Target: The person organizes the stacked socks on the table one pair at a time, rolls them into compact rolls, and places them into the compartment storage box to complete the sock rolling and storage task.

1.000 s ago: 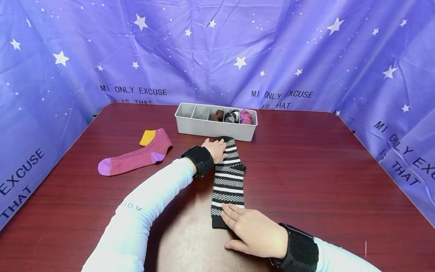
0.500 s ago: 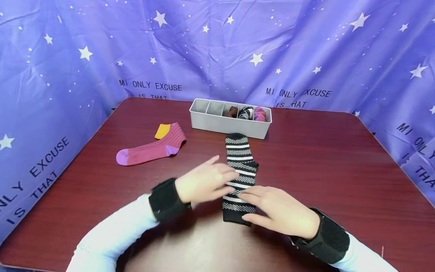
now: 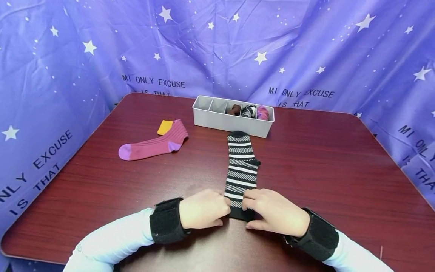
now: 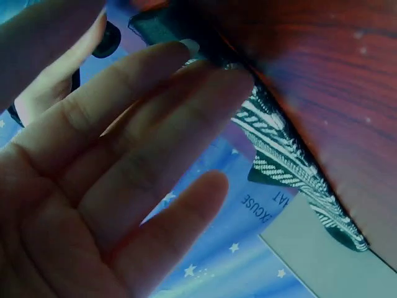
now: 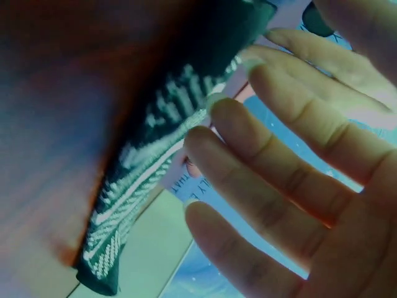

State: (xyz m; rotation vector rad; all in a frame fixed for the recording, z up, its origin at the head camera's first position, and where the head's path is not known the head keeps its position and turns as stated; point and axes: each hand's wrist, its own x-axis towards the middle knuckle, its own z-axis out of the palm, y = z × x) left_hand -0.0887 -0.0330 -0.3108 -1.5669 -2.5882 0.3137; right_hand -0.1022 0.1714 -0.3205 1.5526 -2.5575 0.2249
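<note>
A black sock with white and grey stripes (image 3: 242, 175) lies flat on the table, its toe toward the box and its black cuff toward me. At the left edge near the cuff is my left hand (image 3: 204, 209); its fingertips (image 4: 239, 81) meet the sock's edge, fingers only slightly bent. On the opposite edge my right hand (image 3: 276, 212) has its fingertips (image 5: 220, 112) at the fabric, fingers gently bent and spread. Neither wrist view shows the cuff pinched. The left thumb is partly hidden in the head view.
A grey divided box (image 3: 232, 122) stands behind the sock, with brown, black-and-white and pink rolled bundles in its right compartments. To the left lies a pink sock (image 3: 153, 147) with purple toe and heel and a yellow cuff. A starry purple curtain (image 3: 217, 45) hangs behind the table.
My left hand has come back from the sock's toe, along its length, to the cuff's left side. The right hand stays by the cuff, now at its right edge. The head view has shifted.
</note>
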